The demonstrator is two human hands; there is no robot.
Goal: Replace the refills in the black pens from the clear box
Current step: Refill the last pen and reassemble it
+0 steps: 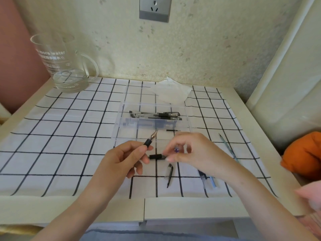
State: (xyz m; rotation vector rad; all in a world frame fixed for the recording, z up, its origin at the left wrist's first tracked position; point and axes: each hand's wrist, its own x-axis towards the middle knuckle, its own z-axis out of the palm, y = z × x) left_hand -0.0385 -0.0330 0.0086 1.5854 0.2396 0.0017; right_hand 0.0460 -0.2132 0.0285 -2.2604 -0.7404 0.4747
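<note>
Over checked cloth (69, 145), left hand (121, 158) grips pen tip (150, 140), right hand (196, 153) pinches black barrel (156, 156)

Left hand (125, 159) hides the back of the pen tip piece (150, 140) it grips; right hand (189, 152) covers all but one end of the black pen piece (156, 156) it pinches. Right forearm overlaps the blue pens (211, 181). Lower pens (149, 123) in the clear box (132, 136) blur behind its wall; orange thing (302, 153) cut by right edge.
</note>
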